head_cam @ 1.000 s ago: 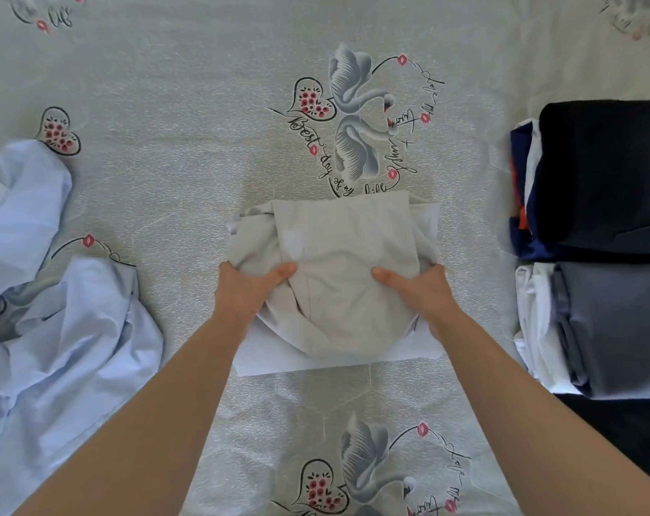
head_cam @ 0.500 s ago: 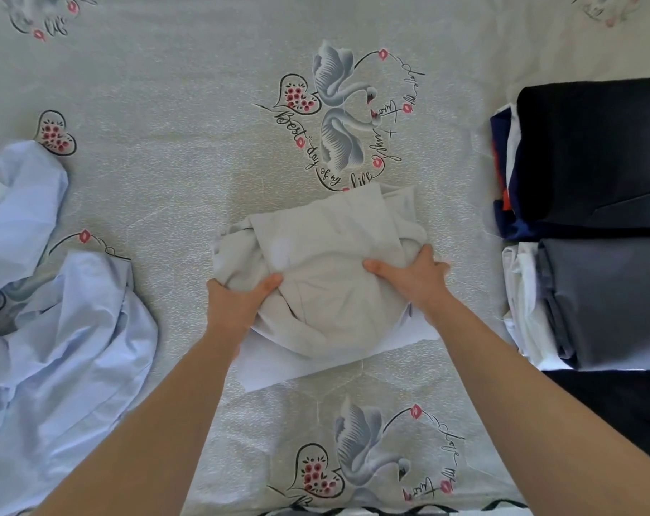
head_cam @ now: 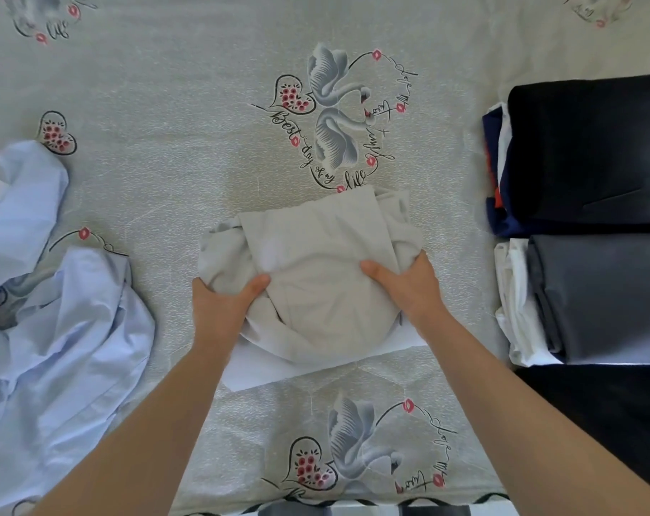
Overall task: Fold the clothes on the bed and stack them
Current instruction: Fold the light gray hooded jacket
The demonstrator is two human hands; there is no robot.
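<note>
Rumpled, half-folded beige garment (head_cam: 316,262) gripped by both hands

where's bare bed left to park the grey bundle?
Bare sheet beyond the grey garment, round the swan print, and the strip between it and the rumpled light-blue shirt. Crowded on the right: dark folded stack, then the grey-and-white stack. Left hand and right hand grip the garment.

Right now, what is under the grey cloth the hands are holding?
A white sheet-like piece sticks out beneath the grey cloth, at its near edge. What it is, and how far it runs underneath, is covered by the cloth and both hands.
</note>
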